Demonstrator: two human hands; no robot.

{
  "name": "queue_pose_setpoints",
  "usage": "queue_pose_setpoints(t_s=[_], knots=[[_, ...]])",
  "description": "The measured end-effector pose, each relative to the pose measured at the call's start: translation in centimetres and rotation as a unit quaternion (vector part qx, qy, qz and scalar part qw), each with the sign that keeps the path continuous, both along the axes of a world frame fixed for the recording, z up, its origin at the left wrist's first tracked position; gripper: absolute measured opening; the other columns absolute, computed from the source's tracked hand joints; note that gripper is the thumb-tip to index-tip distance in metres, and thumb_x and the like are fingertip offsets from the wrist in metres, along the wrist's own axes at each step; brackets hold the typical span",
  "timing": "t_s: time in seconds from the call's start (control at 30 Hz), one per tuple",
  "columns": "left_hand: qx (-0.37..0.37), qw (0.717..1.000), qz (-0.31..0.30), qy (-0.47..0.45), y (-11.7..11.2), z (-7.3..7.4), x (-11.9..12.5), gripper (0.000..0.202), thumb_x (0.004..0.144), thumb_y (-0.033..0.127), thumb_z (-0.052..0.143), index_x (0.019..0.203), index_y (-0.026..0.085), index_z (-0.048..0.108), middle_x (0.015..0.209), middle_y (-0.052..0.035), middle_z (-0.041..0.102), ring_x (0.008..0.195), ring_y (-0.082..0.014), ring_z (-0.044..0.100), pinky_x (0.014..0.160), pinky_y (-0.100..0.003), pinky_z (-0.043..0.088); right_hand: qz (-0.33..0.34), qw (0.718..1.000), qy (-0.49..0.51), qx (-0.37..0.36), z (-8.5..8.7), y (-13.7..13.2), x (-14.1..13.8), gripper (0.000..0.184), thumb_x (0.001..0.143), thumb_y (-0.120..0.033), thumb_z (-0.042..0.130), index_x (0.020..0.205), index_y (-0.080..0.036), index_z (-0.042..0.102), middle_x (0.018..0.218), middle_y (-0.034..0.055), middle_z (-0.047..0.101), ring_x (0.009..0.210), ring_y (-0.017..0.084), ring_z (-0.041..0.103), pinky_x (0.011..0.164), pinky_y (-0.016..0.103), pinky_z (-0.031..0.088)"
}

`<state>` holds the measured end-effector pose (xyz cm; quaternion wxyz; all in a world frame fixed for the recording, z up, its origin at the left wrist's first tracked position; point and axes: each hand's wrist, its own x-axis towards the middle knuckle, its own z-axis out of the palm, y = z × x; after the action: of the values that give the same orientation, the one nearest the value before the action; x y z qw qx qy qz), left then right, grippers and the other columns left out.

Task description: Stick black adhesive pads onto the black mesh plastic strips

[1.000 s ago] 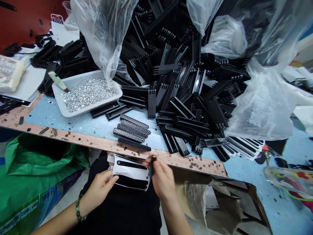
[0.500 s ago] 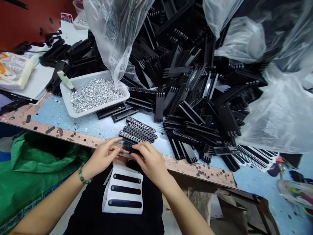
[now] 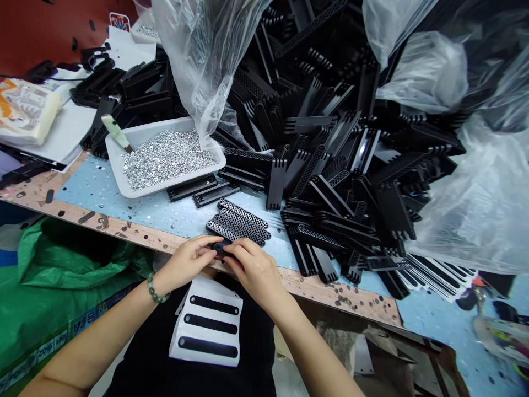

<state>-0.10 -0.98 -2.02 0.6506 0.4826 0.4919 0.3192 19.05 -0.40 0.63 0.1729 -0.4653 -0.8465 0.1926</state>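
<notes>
At the table's front edge, my left hand point(image 3: 190, 263) pinches the left end of a small black strip-shaped part point(image 3: 219, 248). The right end of that part is between the thumb and fingers of my right hand point(image 3: 253, 270), which hide much of it. Just beyond my fingers, several black bars with a honeycomb-patterned face point(image 3: 243, 223) lie side by side. On my lap rests a white backing sheet point(image 3: 206, 346) bearing three long black stickers point(image 3: 210, 323), rounded at the ends.
A white tray point(image 3: 119, 184) of small shiny metal pieces, with a brush point(image 3: 117, 132) in it, stands left. A large heap of black parts point(image 3: 322, 160) fills the back, among clear plastic bags point(image 3: 206, 49). More sticker sheets point(image 3: 440, 275) lie right; a green bag point(image 3: 82, 259) hangs left below.
My left thumb and fingers have closed onto the left end of the black part, where they were apart before. My right hand keeps its grip. The whole view has shifted slightly.
</notes>
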Motion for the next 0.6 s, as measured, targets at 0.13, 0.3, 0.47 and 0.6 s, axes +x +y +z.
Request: queue_pose_setpoints(t_s=[0.13, 0.3, 0.47, 0.6], knots=[[0.011, 1.000, 0.000, -0.002, 0.1, -0.1, -0.1, 0.036, 0.087, 0.024, 0.055, 0.122, 0.017, 0.062, 0.131, -0.0109, 0.058, 0.104, -0.0213, 0.066, 0.094, -0.039, 0.054, -0.002, 1.000, 0.003, -0.003, -0.1, 0.0, 0.2, 0.018, 0.093, -0.020, 0.051, 0.103, -0.021, 0.065, 0.099, 0.0069, 0.066, 0.090, 0.018, 0.062, 0.072, 0.029, 0.053], [0.020, 1.000, -0.001, -0.005, 0.4, 0.0, 0.2, 0.032, 0.087, 0.026, 0.058, 0.116, 0.017, 0.065, 0.122, -0.0109, 0.063, 0.100, -0.0213, 0.067, 0.089, -0.037, 0.057, -0.001, 1.000, -0.029, 0.003, 0.1, 0.1, -0.3, 0.018, 0.093, -0.019, 0.049, 0.102, -0.022, 0.064, 0.100, 0.0063, 0.066, 0.089, 0.018, 0.062, 0.069, 0.028, 0.052], [0.028, 0.999, 0.024, 0.024, 0.5, 0.0, 1.0, 0.023, 0.087, 0.030, 0.058, 0.105, 0.016, 0.064, 0.100, -0.0078, 0.068, 0.085, -0.0191, 0.070, 0.078, -0.033, 0.059, -0.029, 0.996, -0.081, -0.010, 1.1, -0.2, -0.2, 0.016, 0.092, -0.025, 0.054, 0.105, -0.021, 0.061, 0.101, 0.0073, 0.065, 0.090, 0.020, 0.062, 0.062, 0.028, 0.050], [0.057, 0.996, 0.041, 0.061, 0.2, 0.0, 1.2, 0.021, 0.088, 0.031, 0.057, 0.102, 0.016, 0.064, 0.098, -0.0065, 0.065, 0.081, -0.0171, 0.069, 0.074, -0.029, 0.058, -0.109, 0.992, -0.057, -0.028, 1.5, -0.9, 1.8, 0.026, 0.087, -0.034, 0.062, 0.109, -0.020, 0.057, 0.099, 0.0078, 0.064, 0.087, 0.023, 0.063, 0.065, 0.032, 0.051]])
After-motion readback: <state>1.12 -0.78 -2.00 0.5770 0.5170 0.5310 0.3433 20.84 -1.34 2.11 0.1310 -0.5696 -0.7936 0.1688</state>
